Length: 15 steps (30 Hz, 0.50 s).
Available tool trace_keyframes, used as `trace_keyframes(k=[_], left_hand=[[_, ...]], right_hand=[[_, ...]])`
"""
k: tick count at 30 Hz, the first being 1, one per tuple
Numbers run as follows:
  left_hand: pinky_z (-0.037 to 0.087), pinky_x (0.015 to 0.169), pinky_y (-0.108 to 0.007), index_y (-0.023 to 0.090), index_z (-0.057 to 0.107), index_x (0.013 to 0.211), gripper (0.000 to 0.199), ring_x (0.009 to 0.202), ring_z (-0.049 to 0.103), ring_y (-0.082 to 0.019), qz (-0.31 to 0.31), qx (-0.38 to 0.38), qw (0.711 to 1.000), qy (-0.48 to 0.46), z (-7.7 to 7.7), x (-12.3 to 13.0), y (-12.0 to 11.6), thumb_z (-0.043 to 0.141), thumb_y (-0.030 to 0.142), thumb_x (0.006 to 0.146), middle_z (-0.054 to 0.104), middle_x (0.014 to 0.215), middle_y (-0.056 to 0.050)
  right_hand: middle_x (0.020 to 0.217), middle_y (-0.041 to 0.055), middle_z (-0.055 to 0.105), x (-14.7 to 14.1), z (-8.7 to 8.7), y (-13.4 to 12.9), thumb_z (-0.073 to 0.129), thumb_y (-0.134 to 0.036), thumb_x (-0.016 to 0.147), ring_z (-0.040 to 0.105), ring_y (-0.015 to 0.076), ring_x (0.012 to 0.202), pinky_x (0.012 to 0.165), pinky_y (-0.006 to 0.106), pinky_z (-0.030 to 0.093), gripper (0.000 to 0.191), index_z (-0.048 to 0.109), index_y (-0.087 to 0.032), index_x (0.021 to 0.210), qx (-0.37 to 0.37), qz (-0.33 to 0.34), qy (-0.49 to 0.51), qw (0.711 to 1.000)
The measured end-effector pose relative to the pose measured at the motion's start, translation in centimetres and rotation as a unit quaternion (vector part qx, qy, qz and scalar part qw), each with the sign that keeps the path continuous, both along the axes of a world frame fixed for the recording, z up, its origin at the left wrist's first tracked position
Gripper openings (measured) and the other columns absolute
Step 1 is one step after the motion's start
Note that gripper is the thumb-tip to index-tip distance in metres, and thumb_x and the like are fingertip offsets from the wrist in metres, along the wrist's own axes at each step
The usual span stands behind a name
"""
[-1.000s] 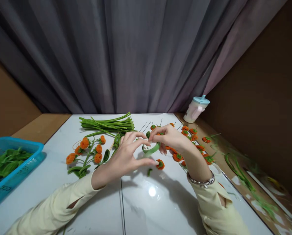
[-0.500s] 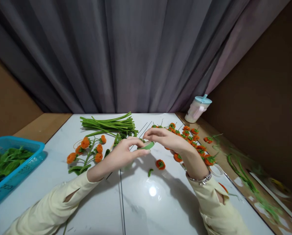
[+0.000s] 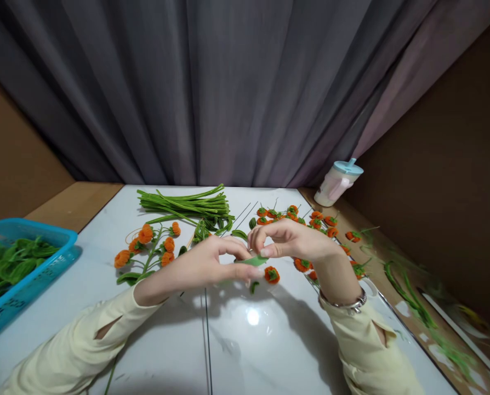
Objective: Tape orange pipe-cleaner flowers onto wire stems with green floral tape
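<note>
Over the middle of the white table, my left hand (image 3: 216, 260) grips a roll of green tape (image 3: 251, 261) between thumb and fingers. My right hand (image 3: 288, 240) meets it from the other side, its thumb and fingertips pinched at the tape's edge. Just below lie one orange fuzzy flower head (image 3: 272, 275) and a small curled green piece (image 3: 254, 287). Left of my left hand rests a stem bearing several orange flowers (image 3: 145, 235) and green leaves. More orange flower heads (image 3: 302, 264) with thin wires are spread beyond and under my right hand.
A bundle of green fuzzy stems (image 3: 183, 204) lies at the back of the table. On the left stands a blue basket (image 3: 70, 241) of green leaves. A lidded tumbler (image 3: 337, 184) stands at the back right. Green scraps (image 3: 417, 307) lie along the right ledge, and a grey curtain (image 3: 228, 93) hangs behind.
The tape roll has shifted slightly right and down with my left hand. My right fingers have curled from an extended reach over the roll into a pinch at its edge.
</note>
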<state>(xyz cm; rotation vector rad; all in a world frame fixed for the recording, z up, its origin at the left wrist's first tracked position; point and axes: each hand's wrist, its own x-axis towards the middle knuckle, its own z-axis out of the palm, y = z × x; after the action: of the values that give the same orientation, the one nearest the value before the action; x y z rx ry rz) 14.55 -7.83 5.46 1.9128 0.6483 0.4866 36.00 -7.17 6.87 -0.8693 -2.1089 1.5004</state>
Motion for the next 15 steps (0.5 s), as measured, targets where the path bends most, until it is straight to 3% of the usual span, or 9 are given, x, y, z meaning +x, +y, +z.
trace_keyframes(k=[3,9,15], left_hand=[[0.042,0.078,-0.023,0.017,0.070,0.070,0.026,0.080,0.058,-0.014,-0.021,-0.033,0.999,-0.016,0.39,-0.14,0.14,0.058,0.035,0.086,0.063,0.078,0.000],[0.042,0.078,-0.022,0.015,0.068,0.065,0.024,0.080,0.058,-0.013,-0.003,-0.022,1.000,-0.004,0.67,0.01,-0.04,0.060,0.029,0.084,0.064,0.078,-0.001],[0.041,0.080,-0.023,0.017,0.071,0.077,0.019,0.084,0.058,-0.014,-0.024,-0.022,0.999,0.027,0.77,-0.29,0.07,0.067,0.036,0.079,0.065,0.087,0.000]], right_hand=[[0.079,0.0023,0.060,0.41,-0.49,0.41,0.062,-0.043,0.082,0.056,0.0159,0.081,0.077,0.031,0.045,0.028,0.060,-0.016,0.076,-0.007,0.014,0.029,0.999],[0.092,0.0101,0.065,0.24,-0.72,0.48,0.059,-0.032,0.086,0.058,0.0182,0.089,0.084,0.036,0.044,0.022,0.065,-0.011,0.086,0.036,0.088,0.024,0.995],[0.080,0.0058,0.062,-0.14,-0.70,0.41,0.060,-0.029,0.086,0.057,0.0163,0.079,0.078,0.034,0.045,0.020,0.064,-0.012,0.078,-0.016,0.074,0.037,0.996]])
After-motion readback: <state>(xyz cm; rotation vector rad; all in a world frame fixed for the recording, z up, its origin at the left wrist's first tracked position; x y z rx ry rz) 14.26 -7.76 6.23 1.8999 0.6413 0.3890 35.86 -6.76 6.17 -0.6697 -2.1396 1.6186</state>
